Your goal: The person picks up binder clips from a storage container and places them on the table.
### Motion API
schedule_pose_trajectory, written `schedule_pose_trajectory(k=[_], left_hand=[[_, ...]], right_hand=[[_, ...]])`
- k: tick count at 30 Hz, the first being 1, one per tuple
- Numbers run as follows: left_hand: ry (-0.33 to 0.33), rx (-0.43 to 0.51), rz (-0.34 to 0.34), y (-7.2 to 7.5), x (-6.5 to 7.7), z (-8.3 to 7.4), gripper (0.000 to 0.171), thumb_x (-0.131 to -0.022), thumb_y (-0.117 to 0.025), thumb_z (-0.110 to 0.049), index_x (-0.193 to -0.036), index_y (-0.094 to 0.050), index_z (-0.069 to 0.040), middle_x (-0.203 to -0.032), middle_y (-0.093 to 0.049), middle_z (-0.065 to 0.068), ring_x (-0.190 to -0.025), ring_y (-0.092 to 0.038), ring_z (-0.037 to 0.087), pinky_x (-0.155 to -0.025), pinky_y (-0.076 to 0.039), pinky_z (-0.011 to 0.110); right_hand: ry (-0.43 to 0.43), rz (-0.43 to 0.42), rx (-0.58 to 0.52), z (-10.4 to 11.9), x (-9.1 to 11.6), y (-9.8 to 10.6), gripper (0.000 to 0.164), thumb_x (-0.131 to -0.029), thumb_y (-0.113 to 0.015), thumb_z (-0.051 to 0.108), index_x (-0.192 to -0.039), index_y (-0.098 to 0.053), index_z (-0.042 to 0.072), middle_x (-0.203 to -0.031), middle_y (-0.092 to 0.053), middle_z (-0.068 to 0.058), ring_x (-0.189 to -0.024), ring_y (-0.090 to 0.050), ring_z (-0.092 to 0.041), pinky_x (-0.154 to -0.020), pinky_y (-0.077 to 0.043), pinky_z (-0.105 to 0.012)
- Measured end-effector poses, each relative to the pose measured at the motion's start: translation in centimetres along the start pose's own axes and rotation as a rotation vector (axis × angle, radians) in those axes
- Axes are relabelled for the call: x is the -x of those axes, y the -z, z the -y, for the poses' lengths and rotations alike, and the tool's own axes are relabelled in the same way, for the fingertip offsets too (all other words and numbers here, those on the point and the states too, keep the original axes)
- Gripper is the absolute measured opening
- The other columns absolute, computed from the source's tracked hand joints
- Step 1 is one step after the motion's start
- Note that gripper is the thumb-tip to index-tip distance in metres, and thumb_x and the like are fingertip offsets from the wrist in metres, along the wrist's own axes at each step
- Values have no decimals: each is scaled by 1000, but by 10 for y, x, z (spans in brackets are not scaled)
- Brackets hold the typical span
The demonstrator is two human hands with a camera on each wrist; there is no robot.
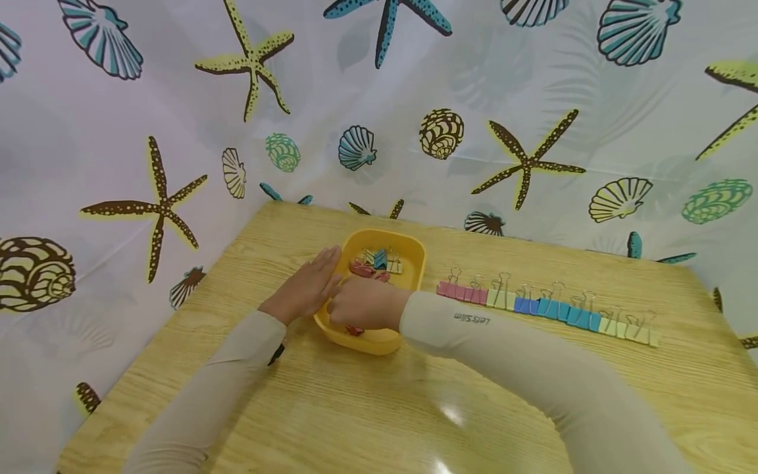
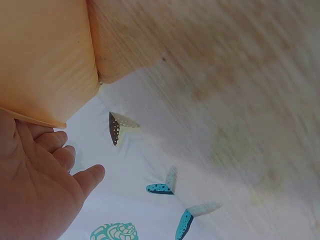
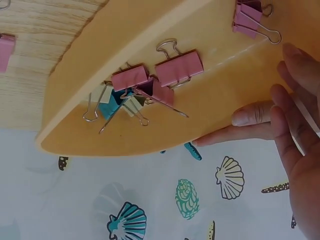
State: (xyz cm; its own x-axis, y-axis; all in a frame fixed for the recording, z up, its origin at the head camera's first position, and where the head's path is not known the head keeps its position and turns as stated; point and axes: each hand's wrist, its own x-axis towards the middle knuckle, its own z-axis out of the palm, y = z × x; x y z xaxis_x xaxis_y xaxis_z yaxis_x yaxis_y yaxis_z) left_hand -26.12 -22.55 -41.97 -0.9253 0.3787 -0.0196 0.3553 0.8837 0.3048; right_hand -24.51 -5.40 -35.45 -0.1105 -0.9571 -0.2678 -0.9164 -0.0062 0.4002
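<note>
A yellow plastic tray (image 1: 379, 346) stands on the table. My left hand (image 1: 304, 289) rests against its left side, fingers extended along the rim. My right hand (image 1: 367, 304) reaches down inside, its back hiding the fingertips in the head view. In the right wrist view its fingers are loosely bent, with nothing visible between them. Several binder clips lie in the tray's far part: pink ones (image 3: 179, 68), a teal one (image 3: 111, 105) and cream ones. Another pink binder clip (image 3: 248, 19) lies apart, nearer the fingers.
To the tray's right, a row of binder clips stands on the wooden table (image 1: 331, 408): pink (image 1: 456, 291), cream (image 1: 501, 299), blue (image 1: 526, 305), teal (image 1: 554, 309), then cream (image 1: 628, 328). A curtain (image 1: 403, 184) printed with shells and starfish hangs behind and along the left.
</note>
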Motion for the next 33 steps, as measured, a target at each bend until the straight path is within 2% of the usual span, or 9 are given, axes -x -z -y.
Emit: schedule_pose_trajectory(k=[2,6,19,27,33], left_hand=[[0,3,-2,1,0,-1,61,-106,-30,-30,-154,-5,-2,-160,-10,14,-147,-8,31,-115,-15,56],[4,8,-2,1,-1,-2,61,-106,-31,-31,-154,-5,-3,-160,-10,14,-147,-9,30,-115,-16,56],[5,-15,-11,-2,-3,0,60,-107,-28,-32,-154,-7,-4,-160,-10,11,-147,-10,29,-115,-17,56],[0,-25,-17,-4,-3,1,60,-107,-26,-34,-154,-6,-4,-160,-10,11,-147,-10,28,-115,-18,56],[6,-29,-14,-5,-3,4,60,-107,-26,-34,-154,-5,-4,-160,-9,11,-147,-10,28,-115,-18,55]], right_hand=[[3,2,-19,0,-3,-1,14,-85,-70,11,-79,-74,23,-90,-69,10,-76,-57,-9,-69,-45,-22],[-4,22,-11,0,-6,-3,16,-88,-68,11,-78,-72,22,-84,-69,10,-73,-55,-8,-67,-44,-22],[-31,105,14,3,-10,-9,11,-90,-67,13,-91,-73,22,-93,-71,8,-80,-62,-12,-71,-52,-28],[-38,105,-5,2,-10,-14,11,-92,-65,15,-96,-72,22,-96,-71,8,-83,-63,-12,-74,-53,-28],[-53,108,-21,1,-10,-17,11,-87,-69,13,-93,-72,22,-94,-71,7,-85,-65,-13,-77,-53,-29]])
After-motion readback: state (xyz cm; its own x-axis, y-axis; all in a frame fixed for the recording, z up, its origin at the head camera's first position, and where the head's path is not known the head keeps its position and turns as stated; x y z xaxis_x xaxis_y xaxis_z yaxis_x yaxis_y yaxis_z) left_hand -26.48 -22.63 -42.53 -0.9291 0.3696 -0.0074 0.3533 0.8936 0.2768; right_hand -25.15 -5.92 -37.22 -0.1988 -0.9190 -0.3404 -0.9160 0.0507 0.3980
